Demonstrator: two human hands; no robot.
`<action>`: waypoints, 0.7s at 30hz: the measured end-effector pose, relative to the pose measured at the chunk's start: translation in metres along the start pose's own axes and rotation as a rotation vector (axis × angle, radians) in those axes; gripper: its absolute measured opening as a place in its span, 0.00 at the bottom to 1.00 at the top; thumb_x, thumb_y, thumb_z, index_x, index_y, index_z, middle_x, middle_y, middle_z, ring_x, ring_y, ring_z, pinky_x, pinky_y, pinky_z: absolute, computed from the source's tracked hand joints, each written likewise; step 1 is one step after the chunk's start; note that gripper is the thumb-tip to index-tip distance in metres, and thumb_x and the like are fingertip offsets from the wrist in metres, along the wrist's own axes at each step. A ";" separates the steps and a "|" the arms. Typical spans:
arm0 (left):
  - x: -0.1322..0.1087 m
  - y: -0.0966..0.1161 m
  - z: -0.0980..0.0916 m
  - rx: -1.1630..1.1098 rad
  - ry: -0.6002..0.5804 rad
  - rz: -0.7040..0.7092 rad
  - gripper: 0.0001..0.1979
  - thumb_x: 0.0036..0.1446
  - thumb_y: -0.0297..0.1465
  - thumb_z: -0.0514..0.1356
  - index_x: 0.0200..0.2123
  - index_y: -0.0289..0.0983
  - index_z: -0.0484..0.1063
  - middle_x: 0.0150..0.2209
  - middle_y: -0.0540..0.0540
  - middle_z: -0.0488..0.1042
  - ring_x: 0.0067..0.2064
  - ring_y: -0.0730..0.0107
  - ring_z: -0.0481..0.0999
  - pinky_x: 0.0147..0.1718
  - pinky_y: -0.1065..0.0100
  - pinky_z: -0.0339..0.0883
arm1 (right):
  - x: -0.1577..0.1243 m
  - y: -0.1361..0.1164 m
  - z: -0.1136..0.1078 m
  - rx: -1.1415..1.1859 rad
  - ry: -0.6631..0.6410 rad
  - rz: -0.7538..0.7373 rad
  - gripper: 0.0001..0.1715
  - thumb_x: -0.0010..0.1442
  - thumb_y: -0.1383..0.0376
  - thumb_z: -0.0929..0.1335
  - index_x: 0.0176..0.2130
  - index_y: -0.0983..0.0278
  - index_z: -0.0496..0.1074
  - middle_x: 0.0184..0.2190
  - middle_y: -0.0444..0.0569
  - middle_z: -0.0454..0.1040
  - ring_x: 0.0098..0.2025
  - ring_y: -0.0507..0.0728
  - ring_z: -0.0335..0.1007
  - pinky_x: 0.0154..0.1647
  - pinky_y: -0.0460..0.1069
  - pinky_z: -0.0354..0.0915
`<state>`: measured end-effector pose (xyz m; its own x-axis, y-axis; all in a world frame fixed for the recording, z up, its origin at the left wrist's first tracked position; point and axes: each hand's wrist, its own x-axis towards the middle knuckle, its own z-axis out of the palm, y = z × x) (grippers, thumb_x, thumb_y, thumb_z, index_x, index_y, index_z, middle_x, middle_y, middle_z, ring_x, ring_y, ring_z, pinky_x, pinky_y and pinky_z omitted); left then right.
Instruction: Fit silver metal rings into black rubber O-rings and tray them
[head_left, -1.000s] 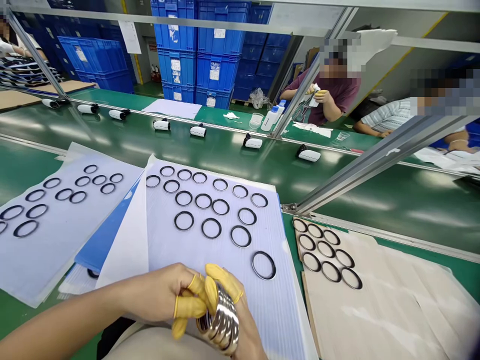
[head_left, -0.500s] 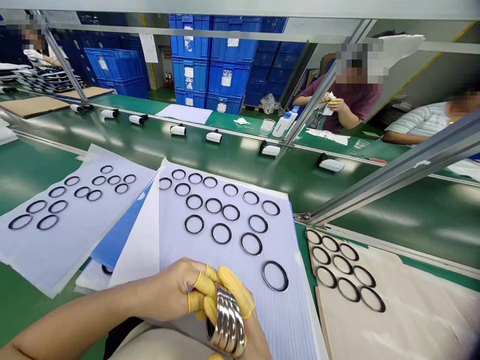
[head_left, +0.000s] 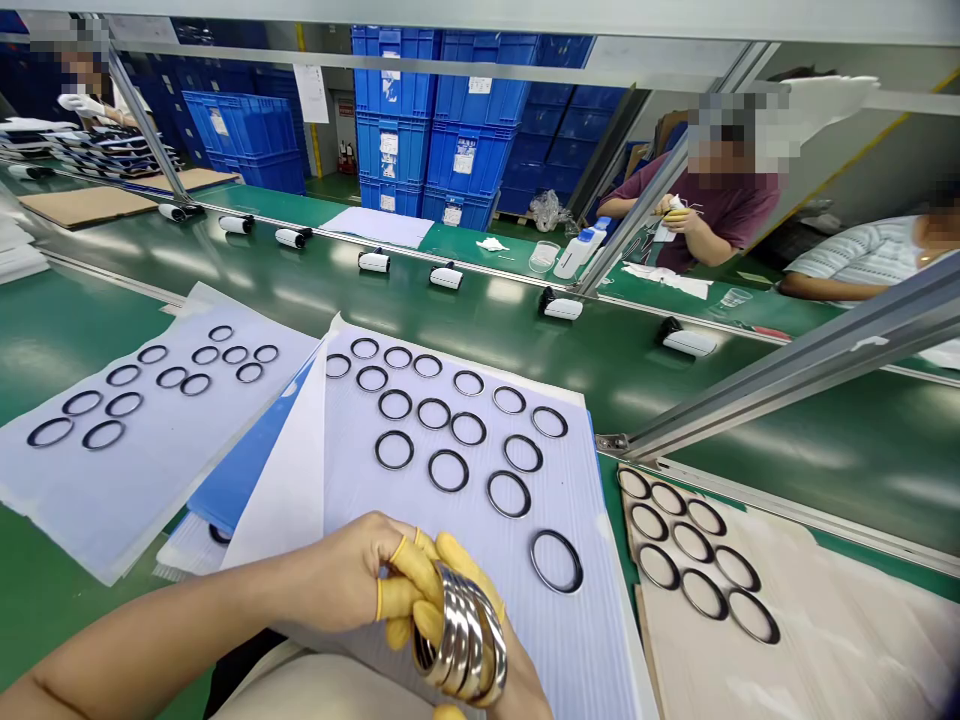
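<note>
Through the head camera we see our left hand and our right hand both closed tight on a stack of shiny rings. The stack is down low, over the white sheet with black rings on it.

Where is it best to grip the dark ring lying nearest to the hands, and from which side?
The dark ring lies flat and alone on the white corrugated sheet. It is probably best to come from above and pinch its thin rim at the near edge, with one fingertip inside the hole. No neighbour crowds it.
</note>
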<state>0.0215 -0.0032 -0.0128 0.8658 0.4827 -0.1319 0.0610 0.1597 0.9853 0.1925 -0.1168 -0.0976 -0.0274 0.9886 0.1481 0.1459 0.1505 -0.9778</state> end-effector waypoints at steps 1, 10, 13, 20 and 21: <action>0.001 0.000 0.000 -0.021 -0.009 -0.016 0.10 0.56 0.25 0.58 0.22 0.33 0.72 0.24 0.50 0.68 0.23 0.79 0.68 0.23 0.77 0.64 | 0.000 -0.001 0.001 -0.017 0.019 -0.002 0.40 0.60 0.43 0.65 0.66 0.52 0.57 0.59 0.56 0.70 0.58 0.68 0.70 0.49 0.57 0.74; -0.002 -0.009 0.004 0.081 0.093 0.011 0.10 0.61 0.27 0.54 0.31 0.35 0.74 0.29 0.49 0.70 0.26 0.77 0.71 0.26 0.75 0.67 | 0.001 -0.006 -0.013 -0.121 0.008 -0.179 0.19 0.62 0.50 0.66 0.44 0.54 0.80 0.47 0.51 0.81 0.52 0.66 0.76 0.48 0.59 0.75; -0.007 -0.023 0.004 0.186 0.195 0.150 0.12 0.64 0.26 0.50 0.42 0.37 0.73 0.32 0.49 0.70 0.26 0.78 0.72 0.29 0.74 0.69 | 0.005 -0.014 -0.005 0.020 0.107 -0.120 0.20 0.65 0.51 0.63 0.49 0.53 0.77 0.55 0.50 0.75 0.57 0.66 0.71 0.53 0.61 0.72; -0.016 -0.044 -0.015 0.814 0.469 0.329 0.09 0.66 0.24 0.49 0.43 0.39 0.67 0.30 0.51 0.72 0.28 0.76 0.71 0.29 0.74 0.67 | 0.007 0.004 -0.012 -0.637 0.361 -0.292 0.14 0.67 0.70 0.63 0.48 0.61 0.73 0.61 0.61 0.64 0.62 0.69 0.62 0.52 0.66 0.70; -0.017 -0.047 -0.019 0.917 0.487 0.372 0.09 0.66 0.24 0.49 0.44 0.39 0.67 0.32 0.50 0.74 0.28 0.75 0.72 0.29 0.73 0.68 | 0.010 0.007 -0.016 -0.825 0.357 -0.370 0.12 0.66 0.71 0.63 0.46 0.64 0.73 0.60 0.65 0.65 0.62 0.72 0.61 0.49 0.67 0.70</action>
<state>-0.0057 -0.0030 -0.0589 0.6304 0.6878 0.3599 0.3566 -0.6684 0.6528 0.2092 -0.1056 -0.1004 0.0708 0.8010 0.5945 0.8396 0.2740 -0.4691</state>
